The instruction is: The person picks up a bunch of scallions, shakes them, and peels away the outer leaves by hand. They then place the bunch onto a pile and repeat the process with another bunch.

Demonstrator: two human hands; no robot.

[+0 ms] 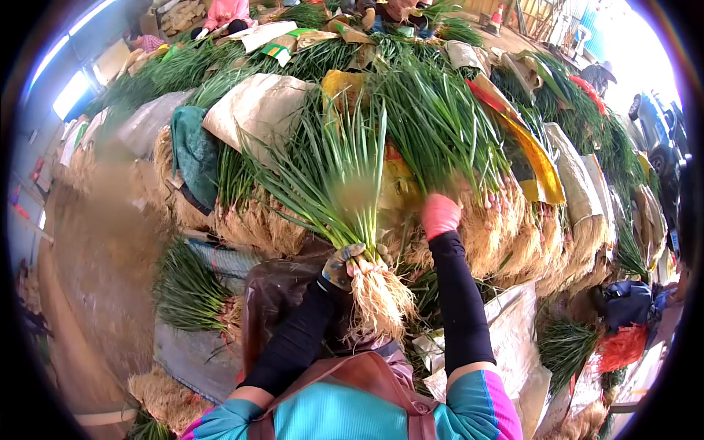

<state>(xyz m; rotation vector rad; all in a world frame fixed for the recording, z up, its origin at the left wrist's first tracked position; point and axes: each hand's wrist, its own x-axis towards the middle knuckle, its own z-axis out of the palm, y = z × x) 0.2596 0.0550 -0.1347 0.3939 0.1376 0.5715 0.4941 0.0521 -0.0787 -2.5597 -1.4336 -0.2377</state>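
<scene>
My left hand (342, 267), in a patterned work glove, is closed round a bunch of scallions (359, 176) just above the roots. The long green leaves fan upward, and pale stringy roots (381, 304) hang below the fist. My right hand (441, 215), in a pink glove, reaches forward to the large heap of scallions (447, 125) right of the bunch. Its fingertips are hidden among the leaves and a blurred spot, so their grip does not show. More scallions with pinkish bulbs and a thick mat of roots (484, 227) lie beside that wrist.
Sacks (260, 110), a yellow strip (543, 176) and a dark green cloth (195, 158) lie across the heap. A smaller scallion bundle (187, 290) rests at left. Behind the heap sits a person in pink (229, 13); an orange cone (496, 18) stands farther back.
</scene>
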